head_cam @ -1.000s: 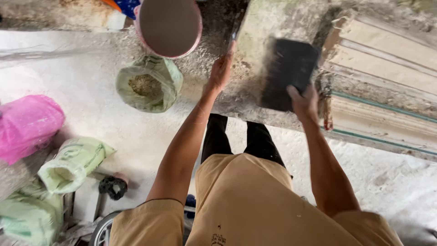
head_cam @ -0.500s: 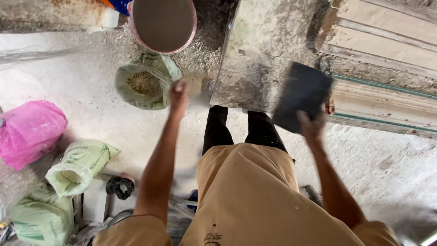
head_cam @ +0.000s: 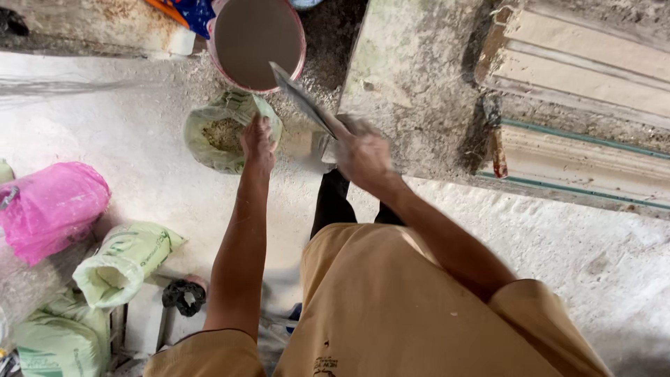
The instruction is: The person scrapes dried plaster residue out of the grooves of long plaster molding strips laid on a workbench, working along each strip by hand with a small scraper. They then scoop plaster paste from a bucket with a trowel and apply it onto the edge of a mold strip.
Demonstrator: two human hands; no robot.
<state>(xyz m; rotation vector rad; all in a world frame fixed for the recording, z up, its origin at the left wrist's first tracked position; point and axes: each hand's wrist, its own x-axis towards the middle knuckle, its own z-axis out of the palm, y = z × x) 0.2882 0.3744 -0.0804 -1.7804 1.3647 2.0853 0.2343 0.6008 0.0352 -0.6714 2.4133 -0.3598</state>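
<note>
Over the open green sack [head_cam: 225, 132] our left hand [head_cam: 257, 145] reaches down, fingers loosely open, holding nothing. Our right hand [head_cam: 363, 157] grips the trowel [head_cam: 301, 99], its blade tilted toward the pink bucket [head_cam: 259, 43]; held that steeply, it could spill mortar.

The bucket [head_cam: 259, 42] has a pink rim and grey-brown water inside. The open sack [head_cam: 225, 132] is pale green, with tan powder in it. The trowel [head_cam: 301, 99] blade is dark grey. One bag [head_cam: 50, 208] is bright pink. The shirt [head_cam: 391, 307] is plain tan. The floor [head_cam: 125, 126] is dusty white-grey.
</note>
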